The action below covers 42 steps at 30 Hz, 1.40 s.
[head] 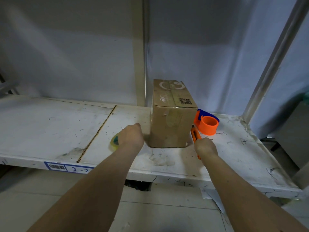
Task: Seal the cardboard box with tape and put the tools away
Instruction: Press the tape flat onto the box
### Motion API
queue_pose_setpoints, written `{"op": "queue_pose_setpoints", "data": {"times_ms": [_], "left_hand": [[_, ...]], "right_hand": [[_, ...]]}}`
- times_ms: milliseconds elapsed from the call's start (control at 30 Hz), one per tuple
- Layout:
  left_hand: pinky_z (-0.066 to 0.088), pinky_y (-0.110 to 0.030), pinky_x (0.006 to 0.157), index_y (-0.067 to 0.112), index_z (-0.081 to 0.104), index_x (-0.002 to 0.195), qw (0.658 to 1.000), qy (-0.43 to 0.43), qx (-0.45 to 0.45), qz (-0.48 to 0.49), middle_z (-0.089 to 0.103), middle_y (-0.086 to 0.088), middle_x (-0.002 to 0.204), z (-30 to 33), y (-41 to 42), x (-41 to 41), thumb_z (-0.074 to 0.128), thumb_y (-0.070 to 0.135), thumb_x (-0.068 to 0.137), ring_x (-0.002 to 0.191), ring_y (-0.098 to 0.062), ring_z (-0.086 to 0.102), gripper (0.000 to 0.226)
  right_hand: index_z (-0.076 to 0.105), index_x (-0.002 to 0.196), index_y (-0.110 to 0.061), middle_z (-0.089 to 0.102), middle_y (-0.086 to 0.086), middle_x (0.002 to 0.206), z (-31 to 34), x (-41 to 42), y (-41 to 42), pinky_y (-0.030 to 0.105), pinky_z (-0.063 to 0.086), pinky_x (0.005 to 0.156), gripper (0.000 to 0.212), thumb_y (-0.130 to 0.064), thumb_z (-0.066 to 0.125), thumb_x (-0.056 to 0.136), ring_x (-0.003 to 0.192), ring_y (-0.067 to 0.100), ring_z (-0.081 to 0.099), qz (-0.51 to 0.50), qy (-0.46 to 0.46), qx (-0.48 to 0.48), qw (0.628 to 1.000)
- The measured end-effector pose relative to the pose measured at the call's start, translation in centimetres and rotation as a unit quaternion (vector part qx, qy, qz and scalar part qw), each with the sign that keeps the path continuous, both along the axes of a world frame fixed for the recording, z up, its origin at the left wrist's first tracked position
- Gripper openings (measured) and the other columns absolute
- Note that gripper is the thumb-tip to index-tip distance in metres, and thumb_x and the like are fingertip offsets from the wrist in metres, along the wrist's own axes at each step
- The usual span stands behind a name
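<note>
A closed cardboard box (pixel 173 114) with a tape strip along its top seam stands on the white shelf (pixel 58 124). My left hand (pixel 131 136) is just left of the box, closed around a roll of clear tape (pixel 114 142) that rests on the shelf. My right hand (pixel 206 147) is at the box's right front corner and grips an orange utility knife (pixel 194 133), whose tip points away toward the box. An orange and blue tape dispenser (pixel 207 123) sits on the shelf right behind the knife, beside the box.
The shelf's front edge carries a barcode label reading 3-2 (pixel 70 167). A vertical shelf post (pixel 139 52) rises behind the box and another slanted post (pixel 274 61) stands at the right. A lower shelf board (pixel 158 213) lies beneath my arms.
</note>
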<state>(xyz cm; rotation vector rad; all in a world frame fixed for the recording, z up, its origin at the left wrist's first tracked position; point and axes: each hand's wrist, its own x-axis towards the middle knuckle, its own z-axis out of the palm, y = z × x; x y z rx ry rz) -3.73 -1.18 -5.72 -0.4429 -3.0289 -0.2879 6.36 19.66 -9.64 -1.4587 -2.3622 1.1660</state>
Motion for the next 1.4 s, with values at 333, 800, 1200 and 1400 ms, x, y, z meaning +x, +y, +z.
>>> {"op": "queue_pose_setpoints", "data": {"times_ms": [333, 800, 1200, 1400], "left_hand": [[0.050, -0.036, 0.076, 0.009, 0.052, 0.115, 0.989, -0.014, -0.139, -0.049, 0.065, -0.013, 0.116, -1.8, 0.6, 0.0, 0.055, 0.015, 0.091, 0.107, -0.030, 0.062, 0.024], [0.050, -0.037, 0.081, 0.012, 0.050, 0.123, 0.992, -0.012, -0.122, -0.031, 0.053, -0.014, 0.123, -1.2, 0.3, 1.0, 0.045, 0.020, 0.092, 0.110, -0.030, 0.056, 0.032], [0.022, -0.049, 0.115, 0.035, 0.029, 0.144, 0.956, 0.171, 0.197, -0.134, 0.013, -0.011, 0.159, 4.5, 3.9, 2.9, 0.035, 0.050, 0.095, 0.146, -0.031, 0.015, 0.052], [0.015, -0.046, 0.117, 0.030, 0.032, 0.144, 0.957, 0.201, 0.118, -0.170, 0.022, -0.002, 0.159, 3.8, 4.0, 2.1, 0.045, 0.049, 0.092, 0.149, -0.024, 0.010, 0.058]], "right_hand": [[0.052, 0.082, -0.011, 0.047, 0.003, 0.068, -1.9, -0.1, 0.5, 0.026, 0.035, 0.050, 0.024, -0.026, 0.040, 0.098, 0.062, 0.017, 0.048, 0.019, -0.062, 0.104, 0.992], [0.056, 0.112, -0.013, 0.055, 0.013, 0.111, -1.5, 0.9, 0.3, 0.039, 0.051, 0.083, 0.035, -0.040, 0.042, 0.094, 0.104, 0.029, 0.053, -0.042, -0.079, 0.180, 0.980], [0.035, 0.142, -0.035, 0.028, 0.016, 0.150, 7.1, -0.2, -3.2, 0.045, 0.040, 0.106, 0.055, -0.058, 0.035, 0.092, 0.134, 0.034, 0.037, 0.184, 0.213, 0.306, 0.909], [0.041, 0.137, -0.032, 0.049, 0.011, 0.129, 6.4, -1.2, -2.9, 0.040, 0.052, 0.085, 0.052, -0.056, 0.042, 0.091, 0.111, 0.029, 0.053, 0.177, 0.203, 0.354, 0.896]]}}
